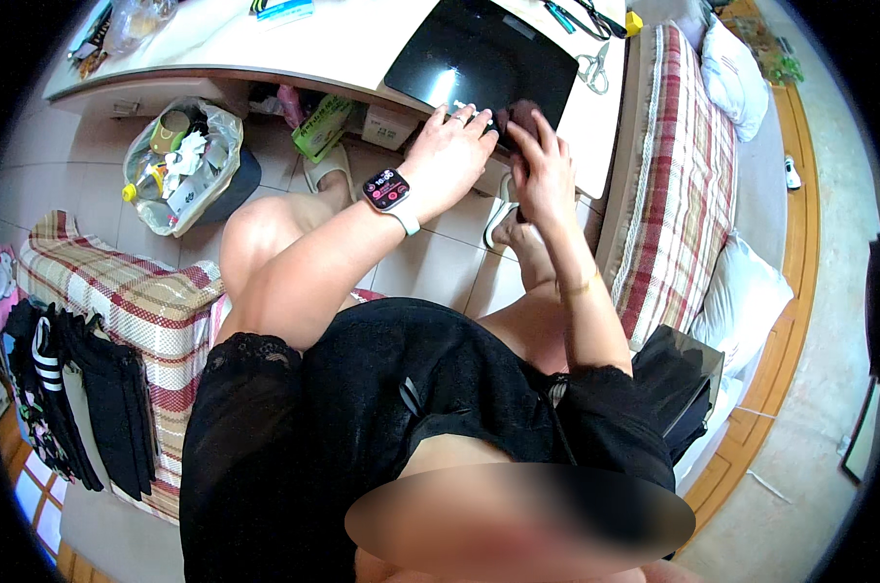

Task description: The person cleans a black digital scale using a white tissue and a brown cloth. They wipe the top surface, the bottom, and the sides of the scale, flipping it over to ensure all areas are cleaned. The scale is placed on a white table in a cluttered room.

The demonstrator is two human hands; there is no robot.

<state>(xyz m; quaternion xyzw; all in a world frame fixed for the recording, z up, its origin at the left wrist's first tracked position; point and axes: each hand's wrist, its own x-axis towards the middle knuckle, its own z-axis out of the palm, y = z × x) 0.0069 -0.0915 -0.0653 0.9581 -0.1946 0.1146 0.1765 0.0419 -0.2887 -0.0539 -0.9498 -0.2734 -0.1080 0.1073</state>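
A glossy black flat rectangular panel (488, 63) lies on the white table and reflects a bright light. My left hand (451, 151) rests at its near edge, fingers stretched over the front strip, with a smartwatch (386, 189) on that wrist. To the right, my right hand (545, 170) has its fingers apart and slightly bent at the panel's near right corner. Its fingertips mirror darkly in the surface. Neither hand appears to hold anything. Whether the right fingertips touch the panel I cannot tell.
Grey-handled scissors (593, 70) lie right of the panel on the table (338, 44). A lined trash bin (228, 160) full of waste stands at the left. Under the table is a green package (321, 128). A plaid-covered sofa (668, 185) borders the right side.
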